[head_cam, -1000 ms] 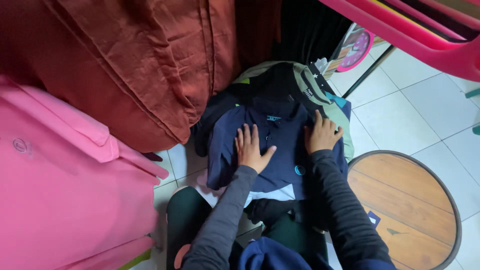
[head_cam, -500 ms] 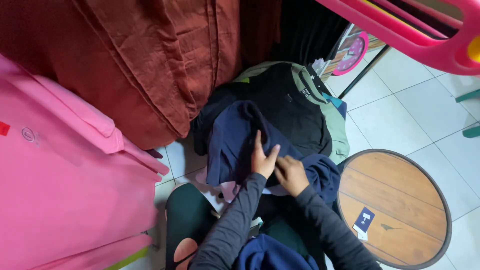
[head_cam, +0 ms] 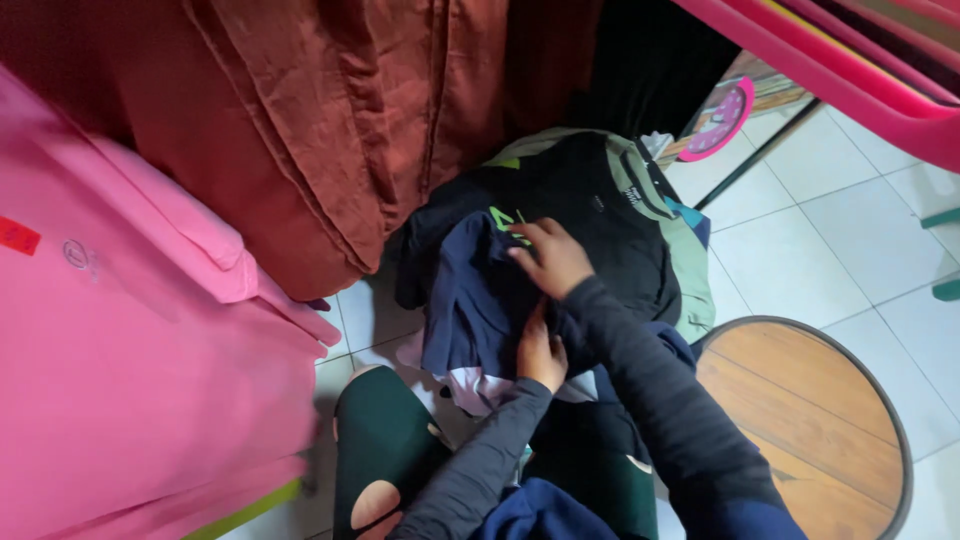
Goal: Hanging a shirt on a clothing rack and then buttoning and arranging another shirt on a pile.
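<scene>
We are partway through folding a navy garment point(head_cam: 478, 300): one half lies doubled over, the lower edge is loose and unsquared. Our right hand point(head_cam: 552, 256) lies flat and open on its upper edge, fingers spread, gripping nothing. Our left hand point(head_cam: 541, 352), just below it, presses the cloth; we cannot tell whether it pinches a fold. The garment rests on a pile of dark clothes point(head_cam: 600, 220) under both hands. Left of the grip hangs a rust curtain point(head_cam: 330, 130) beside pink fabric point(head_cam: 130, 370); right of it stands a round wooden table point(head_cam: 800, 420), crowding the floor tiles point(head_cam: 850, 230).
</scene>
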